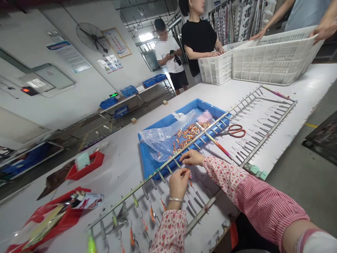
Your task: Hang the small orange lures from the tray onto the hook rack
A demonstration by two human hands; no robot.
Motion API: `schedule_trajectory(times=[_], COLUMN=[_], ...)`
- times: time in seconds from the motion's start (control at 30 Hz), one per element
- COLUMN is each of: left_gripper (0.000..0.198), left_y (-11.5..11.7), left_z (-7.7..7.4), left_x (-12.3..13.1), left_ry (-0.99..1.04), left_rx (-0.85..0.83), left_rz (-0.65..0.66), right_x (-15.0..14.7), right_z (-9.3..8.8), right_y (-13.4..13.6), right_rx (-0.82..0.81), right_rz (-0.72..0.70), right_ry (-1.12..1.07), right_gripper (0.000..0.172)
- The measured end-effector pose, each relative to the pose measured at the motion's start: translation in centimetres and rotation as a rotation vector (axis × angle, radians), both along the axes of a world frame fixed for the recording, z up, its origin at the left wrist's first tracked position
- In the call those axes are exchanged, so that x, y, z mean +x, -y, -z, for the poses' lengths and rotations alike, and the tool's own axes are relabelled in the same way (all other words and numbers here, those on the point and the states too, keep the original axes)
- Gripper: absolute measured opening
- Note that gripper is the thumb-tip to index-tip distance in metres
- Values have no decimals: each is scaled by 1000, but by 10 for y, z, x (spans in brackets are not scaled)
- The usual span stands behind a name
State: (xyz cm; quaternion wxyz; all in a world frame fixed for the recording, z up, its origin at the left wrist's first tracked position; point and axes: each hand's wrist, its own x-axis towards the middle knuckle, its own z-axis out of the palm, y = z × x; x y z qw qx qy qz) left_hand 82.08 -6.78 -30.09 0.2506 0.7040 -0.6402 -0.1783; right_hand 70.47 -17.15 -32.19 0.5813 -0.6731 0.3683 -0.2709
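My left hand [179,182], with a bracelet at the wrist, is pinched at a small orange lure [190,176] beside the metal rack [146,180]. Just above and to the right, my right hand [193,157] has its fingers bent together at the rack's bar; what they hold is too small to make out. Several orange lures [152,214] hang from the rack at the lower left. Behind the bar, a blue tray [143,154] holds bubble wrap [160,140] and a pile of orange lures [188,135].
Red-handled scissors [237,131] lie right of the tray, among the rack bars. Red bins [97,161] stand at the left. White baskets [271,66] are at the back right, with a person's hands on them. Another person in black [198,38] stands by a basket.
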Motion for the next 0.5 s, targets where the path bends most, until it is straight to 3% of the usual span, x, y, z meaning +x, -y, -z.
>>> schedule_trajectory(times=[0.27,0.4,0.5], left_gripper=[27,24,22], left_y=[2,3,1], left_z=[1,0,-3], left_x=[1,3,0], left_ry=[-41,-13,139], left_rx=[2,29,35], left_rz=[-27,58,96], right_x=[-1,-2,-5], right_z=[-1,1,-2], right_y=[1,0,-2], right_rx=[23,-52,-163], right_rz=[-10,-20,-25], right_ry=[7,-18,-61], right_gripper=[23,23,22])
